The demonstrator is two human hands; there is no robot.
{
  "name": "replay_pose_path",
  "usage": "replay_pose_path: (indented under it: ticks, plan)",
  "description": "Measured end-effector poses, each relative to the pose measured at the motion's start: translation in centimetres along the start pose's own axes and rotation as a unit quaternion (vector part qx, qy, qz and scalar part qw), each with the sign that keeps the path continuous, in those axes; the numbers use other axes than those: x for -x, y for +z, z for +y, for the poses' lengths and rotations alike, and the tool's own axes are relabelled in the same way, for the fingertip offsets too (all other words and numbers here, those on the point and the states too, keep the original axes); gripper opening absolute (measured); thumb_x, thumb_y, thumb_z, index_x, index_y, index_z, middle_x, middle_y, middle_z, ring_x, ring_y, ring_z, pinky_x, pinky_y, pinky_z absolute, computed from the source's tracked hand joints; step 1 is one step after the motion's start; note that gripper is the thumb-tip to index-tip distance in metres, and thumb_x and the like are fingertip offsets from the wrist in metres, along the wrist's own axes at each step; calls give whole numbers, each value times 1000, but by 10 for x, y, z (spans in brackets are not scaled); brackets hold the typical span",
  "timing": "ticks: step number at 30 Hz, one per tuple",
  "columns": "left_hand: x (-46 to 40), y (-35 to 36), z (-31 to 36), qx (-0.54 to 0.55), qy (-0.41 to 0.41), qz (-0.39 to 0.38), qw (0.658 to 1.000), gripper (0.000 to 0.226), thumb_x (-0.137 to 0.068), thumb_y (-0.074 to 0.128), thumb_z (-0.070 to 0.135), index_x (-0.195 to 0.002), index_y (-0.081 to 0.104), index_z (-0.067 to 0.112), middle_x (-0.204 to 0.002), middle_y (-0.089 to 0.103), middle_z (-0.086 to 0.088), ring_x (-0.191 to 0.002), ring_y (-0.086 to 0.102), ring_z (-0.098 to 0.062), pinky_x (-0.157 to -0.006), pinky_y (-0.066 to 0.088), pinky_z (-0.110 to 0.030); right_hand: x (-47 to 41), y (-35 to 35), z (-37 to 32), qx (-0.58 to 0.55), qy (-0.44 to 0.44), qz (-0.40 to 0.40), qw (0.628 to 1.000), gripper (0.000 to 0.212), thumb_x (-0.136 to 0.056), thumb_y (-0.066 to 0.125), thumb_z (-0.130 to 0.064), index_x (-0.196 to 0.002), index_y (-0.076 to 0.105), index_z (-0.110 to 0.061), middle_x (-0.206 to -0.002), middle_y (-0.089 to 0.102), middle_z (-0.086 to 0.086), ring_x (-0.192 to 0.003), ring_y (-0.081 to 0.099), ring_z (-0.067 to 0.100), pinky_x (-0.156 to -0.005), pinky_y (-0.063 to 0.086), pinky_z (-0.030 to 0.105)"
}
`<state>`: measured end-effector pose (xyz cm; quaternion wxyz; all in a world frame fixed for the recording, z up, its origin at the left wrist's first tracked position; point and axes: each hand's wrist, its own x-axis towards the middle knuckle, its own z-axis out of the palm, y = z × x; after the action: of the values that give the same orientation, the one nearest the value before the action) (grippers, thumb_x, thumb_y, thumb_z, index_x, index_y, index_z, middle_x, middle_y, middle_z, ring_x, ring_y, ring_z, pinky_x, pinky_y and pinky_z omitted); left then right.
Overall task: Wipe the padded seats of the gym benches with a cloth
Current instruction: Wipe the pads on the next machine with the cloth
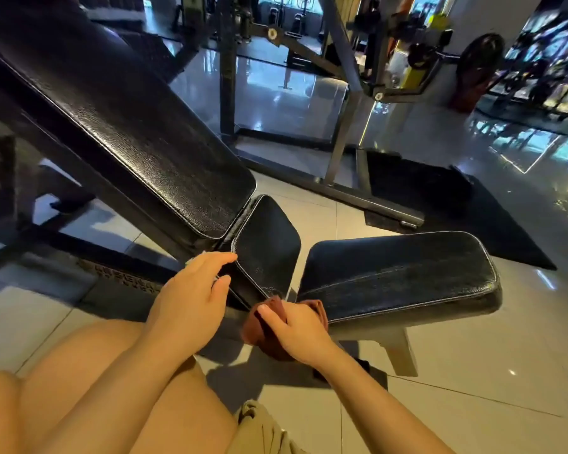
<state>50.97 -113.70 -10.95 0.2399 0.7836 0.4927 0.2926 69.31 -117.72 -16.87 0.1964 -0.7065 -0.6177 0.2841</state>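
A small black padded seat (266,244) sits at the foot of a long tilted black back pad (125,126). To its right stands a second black padded seat (397,273) on a pale leg. My left hand (191,296) rests with fingers straight on the left edge of the small seat. My right hand (295,329) grips a reddish-brown cloth (276,309) bunched at the near end of the small seat, in the gap between the two seats.
A black floor mat (456,208) lies behind the right seat. Metal machine frames (341,132) and a barbell with a weight plate (482,57) stand further back on glossy tiles. My bare knees (95,388) fill the lower left.
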Motion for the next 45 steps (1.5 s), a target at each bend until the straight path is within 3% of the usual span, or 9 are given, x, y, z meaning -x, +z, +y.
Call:
replay_pose_path:
  ticks: [8,11,16,22,27,31,35,40,45]
  plan:
    - [6,-12,1,220,-15,-88,971,26,-94,58,20,-109,58,41,-104,66,29,-103,57,12,-84,44,-6,37,-44,-66,-430,2,36,902,33,-77,42,-55,-92,58,-30,-98,68,-1,-94,65,15,-92,53,32]
    - [5,-15,2,248,0,-32,968,11,-92,63,25,-102,67,30,-96,71,16,-94,64,-1,-81,49,-14,34,-34,-80,-382,-44,76,920,16,-84,44,-46,-93,51,-34,-93,59,-15,-83,63,-6,-68,47,3]
    - [6,-18,-1,301,-63,8,951,8,-89,67,25,-93,72,21,-86,72,-8,-85,68,-27,-84,55,-47,23,-8,-67,-287,-71,252,921,20,-91,64,-30,-101,48,-35,-95,58,-8,-87,57,-3,-73,47,11]
    - [6,-20,-3,358,-107,-23,927,16,-93,57,26,-97,68,16,-94,69,-14,-91,68,-28,-84,56,-43,24,12,-71,-368,-41,57,927,33,-91,50,-40,-121,49,-25,-111,57,-12,-94,63,-8,-69,53,13]
    - [5,-38,-2,350,-95,-60,930,35,-81,51,48,-106,64,25,-100,70,-3,-96,68,-15,-86,57,-32,6,2,-67,-369,-21,26,929,44,-85,50,-56,-127,35,-56,-136,47,-14,-113,61,10,-82,59,30]
    - [-6,-71,10,345,-57,-102,931,32,-81,49,47,-106,63,32,-100,70,5,-97,67,-10,-86,55,-30,-8,-21,-72,-336,-87,-49,936,30,-96,59,-13,-122,55,-27,-108,66,2,-78,69,7,-63,56,20]
    - [-30,-110,21,283,-2,-25,959,24,-81,52,46,-93,69,33,-92,69,8,-89,66,-6,-79,55,-22,-35,-61,-89,-283,-118,85,948,14,-90,64,-5,-93,64,-18,-85,69,6,-72,69,17,-64,58,25]
    - [-55,-114,-17,276,-127,83,949,7,-93,60,19,-94,66,22,-88,68,-5,-85,67,-15,-67,58,-26,-115,-88,-143,-118,-194,274,935,43,-90,68,-14,-128,52,-25,-135,40,-5,-114,47,6,-95,39,9]
    - [-65,-125,-66,119,-188,170,960,15,-91,63,23,-104,61,30,-101,64,5,-94,62,-11,-87,50,-34,-134,-2,-175,21,-91,171,981,66,-100,23,-55,-155,16,-18,-163,10,4,-149,12,26,-121,8,42]
